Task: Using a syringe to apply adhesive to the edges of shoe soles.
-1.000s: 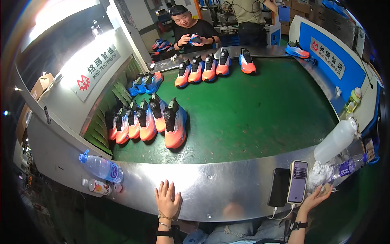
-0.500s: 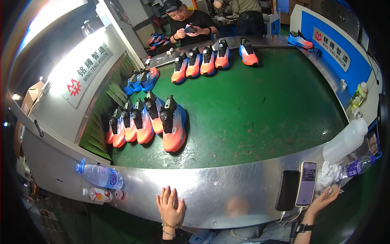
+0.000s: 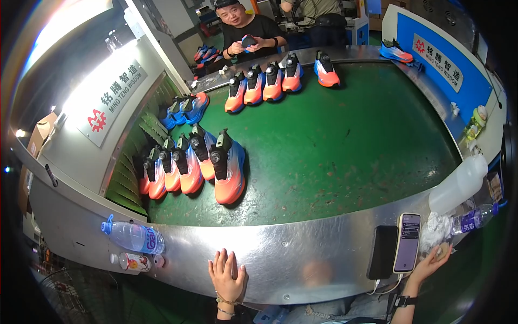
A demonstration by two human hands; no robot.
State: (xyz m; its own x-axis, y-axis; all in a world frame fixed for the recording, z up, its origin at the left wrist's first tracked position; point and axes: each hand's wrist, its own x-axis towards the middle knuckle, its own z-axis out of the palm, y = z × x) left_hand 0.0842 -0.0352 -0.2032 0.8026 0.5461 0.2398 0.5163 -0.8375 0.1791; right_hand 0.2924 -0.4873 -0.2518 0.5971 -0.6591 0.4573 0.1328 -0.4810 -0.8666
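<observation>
My left hand (image 3: 227,276) lies flat on the bare metal ledge (image 3: 318,251), fingers stretched out, holding nothing. At the right end of the ledge, my right hand (image 3: 426,268) has a small tan round thing (image 3: 443,251) between its thumb and fingers; its exact kind is too small to tell. Crumpled white material (image 3: 435,229) sits just beyond that hand. Left of it are a black phone (image 3: 382,252) and a phone with a lit screen (image 3: 407,244), both with white cables. Beyond the ledge, orange-and-blue sneakers (image 3: 230,173) stand in a row on the green belt (image 3: 329,151).
More sneakers (image 3: 272,83) line the belt's far side; blue-and-orange ones (image 3: 186,109) sit at the left. A large water bottle (image 3: 135,237) and a small bottle (image 3: 135,263) lie at left. A white jug (image 3: 458,183) and purple-labelled bottle (image 3: 475,218) lie right. A person (image 3: 251,32) opposite holds a shoe.
The person opposite has raised their head and now holds the shoe slightly differently. My hands stay in place. The view has shifted very slightly.
</observation>
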